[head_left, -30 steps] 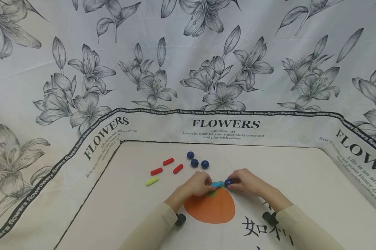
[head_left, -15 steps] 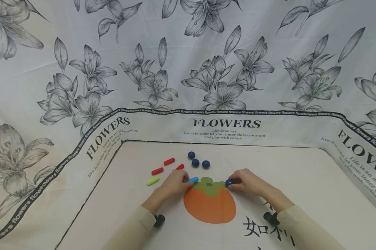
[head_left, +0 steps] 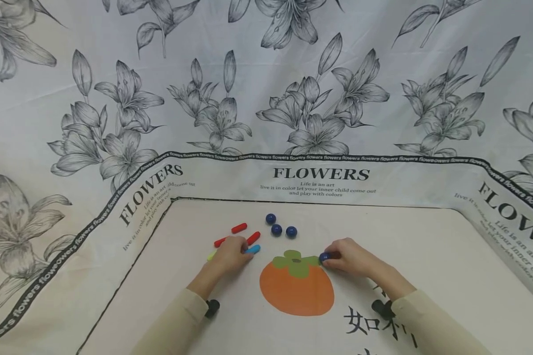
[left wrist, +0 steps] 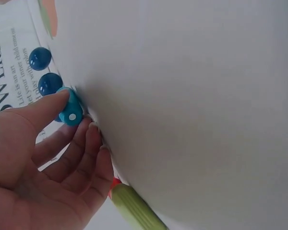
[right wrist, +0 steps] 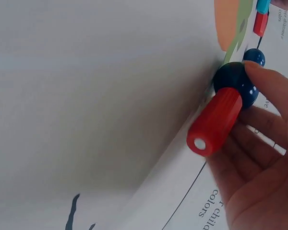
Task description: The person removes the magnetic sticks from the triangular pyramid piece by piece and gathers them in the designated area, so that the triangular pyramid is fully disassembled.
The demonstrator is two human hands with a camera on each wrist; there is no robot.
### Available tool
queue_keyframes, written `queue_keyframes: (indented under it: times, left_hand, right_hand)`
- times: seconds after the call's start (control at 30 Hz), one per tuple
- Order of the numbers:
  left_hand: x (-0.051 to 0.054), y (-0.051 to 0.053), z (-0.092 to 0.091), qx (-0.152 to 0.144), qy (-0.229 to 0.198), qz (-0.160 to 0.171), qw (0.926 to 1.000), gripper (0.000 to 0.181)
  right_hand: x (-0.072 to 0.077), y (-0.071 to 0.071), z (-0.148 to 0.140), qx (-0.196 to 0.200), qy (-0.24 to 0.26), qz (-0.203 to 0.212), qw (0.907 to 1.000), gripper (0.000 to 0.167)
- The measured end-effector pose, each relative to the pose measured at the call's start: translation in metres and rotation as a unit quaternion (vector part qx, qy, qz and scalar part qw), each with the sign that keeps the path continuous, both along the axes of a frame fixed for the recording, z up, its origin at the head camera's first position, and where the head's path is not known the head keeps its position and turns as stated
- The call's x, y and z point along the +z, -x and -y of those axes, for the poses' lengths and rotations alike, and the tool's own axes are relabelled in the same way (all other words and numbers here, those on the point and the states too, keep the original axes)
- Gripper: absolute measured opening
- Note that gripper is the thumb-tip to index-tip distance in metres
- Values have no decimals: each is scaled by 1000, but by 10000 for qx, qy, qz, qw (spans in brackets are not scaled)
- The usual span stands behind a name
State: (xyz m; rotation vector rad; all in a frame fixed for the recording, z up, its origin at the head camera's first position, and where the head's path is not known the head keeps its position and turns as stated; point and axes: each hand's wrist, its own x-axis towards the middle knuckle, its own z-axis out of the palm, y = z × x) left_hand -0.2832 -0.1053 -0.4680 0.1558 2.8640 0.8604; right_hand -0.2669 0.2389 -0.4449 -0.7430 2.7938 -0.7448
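My left hand pinches a light-blue rod between thumb and fingers, left of the printed persimmon. Near it on the cloth are red rods and a yellow-green rod, partly covered by this hand in the head view. My right hand grips a dark-blue ball at the persimmon's upper right. A red rod stands out from that ball toward the right wrist camera; the head view hides it. The light-blue rod's visible end has a white dot.
Three loose dark-blue balls sit behind the hands. The white tablecloth carries an orange persimmon print and black characters. A flower-printed cloth rises behind and along the sides.
The left hand has carried the light-blue rod leftward, away from the ball in the right hand, uncovering the persimmon's green top. The right hand has stayed in place with its ball.
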Motion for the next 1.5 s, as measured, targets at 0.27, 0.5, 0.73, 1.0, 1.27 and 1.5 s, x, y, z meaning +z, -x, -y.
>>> queue_keyframes:
  times: [0.27, 0.5, 0.73, 1.0, 1.27, 1.5]
  left_hand:
    - [-3, 5, 3, -106, 41, 51, 9999, 23]
    - [-5, 4, 3, -76, 57, 8, 10000, 24]
    - [-5, 3, 2, 68, 110, 54, 9999, 25]
    - [1, -6, 5, -74, 267, -315, 9991, 36]
    - [13, -22, -11, -584, 104, -607, 9964, 43]
    - [12, -27, -54, -1803, -349, -110, 9829, 32]
  right_hand:
    - [2, -1, 6, -1007, -737, 83, 9921, 26]
    - [2, -5, 3, -1025, -831, -168, 9911, 32]
    - [9, -5, 1, 228, -159, -258, 9993, 39]
    - [-4, -2, 5, 657, -10, -344, 9972, 30]
    - [-8, 0, 3, 214, 25, -104, 9997, 32]
    - [-7, 3, 4, 40, 89, -28, 9999, 35]
